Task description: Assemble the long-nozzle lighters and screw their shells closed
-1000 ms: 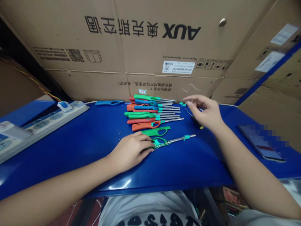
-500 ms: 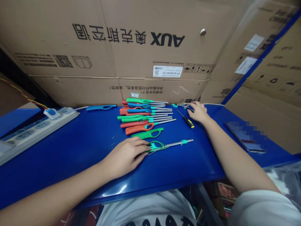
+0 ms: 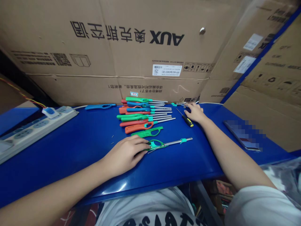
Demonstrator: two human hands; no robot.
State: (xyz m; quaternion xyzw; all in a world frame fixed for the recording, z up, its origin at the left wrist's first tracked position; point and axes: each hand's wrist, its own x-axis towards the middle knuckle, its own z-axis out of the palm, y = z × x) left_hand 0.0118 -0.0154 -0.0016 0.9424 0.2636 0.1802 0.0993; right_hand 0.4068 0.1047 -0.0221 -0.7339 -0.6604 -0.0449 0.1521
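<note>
My left hand point(image 3: 128, 153) is closed on the handle end of a green long-nosed gas lighter point(image 3: 157, 143). Its casing looks opened, with inner parts showing, and a teal collar point(image 3: 183, 140) sits partway along its metal tube. Just behind it lies a loose green casing half point(image 3: 147, 132). Over at the back of the table, my right hand point(image 3: 195, 112) reaches over some small metal and teal parts point(image 3: 181, 104), its fingers stretched out and apart. A black and yellow screwdriver point(image 3: 188, 121) lies beside that hand.
Several coloured lighters point(image 3: 138, 117) lie in a row behind the casing half. A blue casing piece point(image 3: 100, 107) and a white power strip point(image 3: 39, 127) are at left, a phone point(image 3: 242, 135) at right. A cardboard wall point(image 3: 113, 66) closes off the back of the blue table point(image 3: 183, 166).
My right hand has shifted slightly at the small parts. The left hand and the green lighter stay in place; the whole view has moved a little.
</note>
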